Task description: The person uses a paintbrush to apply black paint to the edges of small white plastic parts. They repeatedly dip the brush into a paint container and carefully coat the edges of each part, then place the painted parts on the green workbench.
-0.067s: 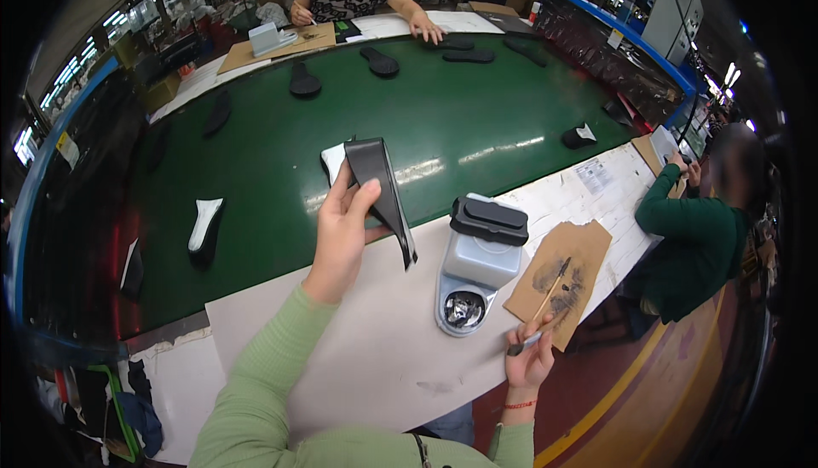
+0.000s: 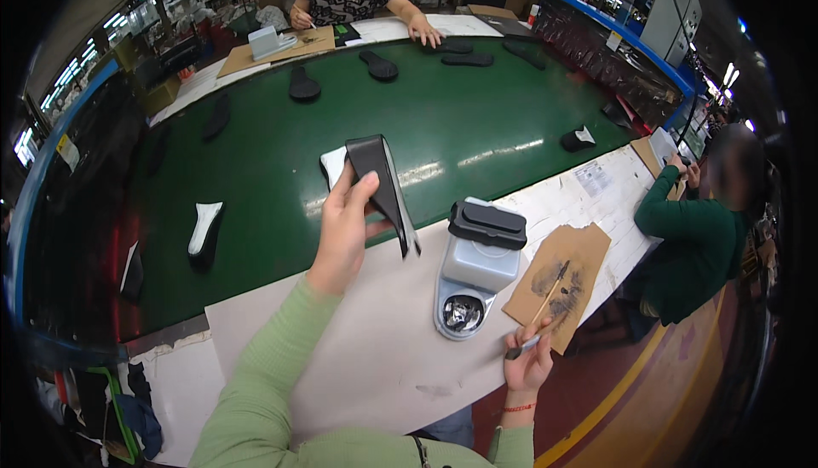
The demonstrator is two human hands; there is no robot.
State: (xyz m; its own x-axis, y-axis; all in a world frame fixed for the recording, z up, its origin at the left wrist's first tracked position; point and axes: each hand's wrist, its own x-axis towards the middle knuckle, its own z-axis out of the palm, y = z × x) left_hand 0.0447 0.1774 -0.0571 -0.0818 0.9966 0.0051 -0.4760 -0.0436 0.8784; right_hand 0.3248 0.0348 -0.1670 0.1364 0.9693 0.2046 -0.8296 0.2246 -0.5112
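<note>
My left hand (image 2: 345,217) is closed around a long black shoe sole (image 2: 368,160) that narrows downward, held tilted over the near edge of the green belt. A pale strip runs along its right side. Beside my fingers shows a white-faced piece (image 2: 332,166) with a dark edge; I cannot tell whether it is held too. My right hand (image 2: 530,366), low at the right, grips a small brush (image 2: 514,353) with a dark tip and silvery neck. From the same fingers a thin wooden stick (image 2: 554,285) runs up across a stained cardboard piece (image 2: 573,251); whether it is held is unclear.
A whitish bottle-like container (image 2: 481,262) with a black block on top and a dark-stained cup stands on the pale board (image 2: 358,357). Several soles, such as a white-topped one (image 2: 204,225), lie on the green belt (image 2: 281,153). Co-workers sit across and at right.
The held sole has turned slightly, and its lower tip has risen a little, showing more of the pale strip. My right hand has hardly moved.
</note>
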